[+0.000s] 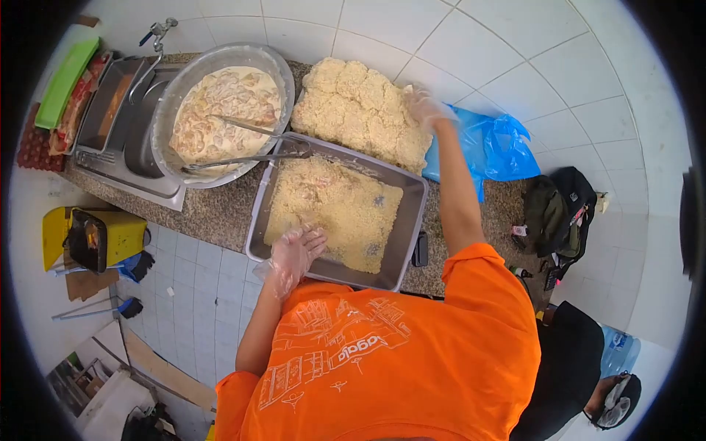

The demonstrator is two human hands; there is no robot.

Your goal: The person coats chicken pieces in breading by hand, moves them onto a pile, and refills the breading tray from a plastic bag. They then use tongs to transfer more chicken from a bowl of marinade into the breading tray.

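A grey rectangular tub (417, 213) holds pale breadcrumbs (353, 213) with some coated pieces near its upper left. My left hand (296, 250), in a clear plastic glove, rests with fingers spread on the crumbs at the tub's left side. My right hand (426, 108), also gloved, is at the upper right end of a large heap of breaded pieces (360, 103); its fingers are blurred and what they hold, if anything, cannot be made out. Left of the heap, a round metal bowl (168, 103) contains pieces in creamy batter (220, 110), with metal tongs (243, 159) lying across its rim.
Blue plastic bags (493, 147) lie right of the heap. A dark bag (562, 206) is farther right. The sink (143, 132), a green tray (66, 84) and a yellow bin (125, 237) are at left. Another person (566, 367) is at lower right.
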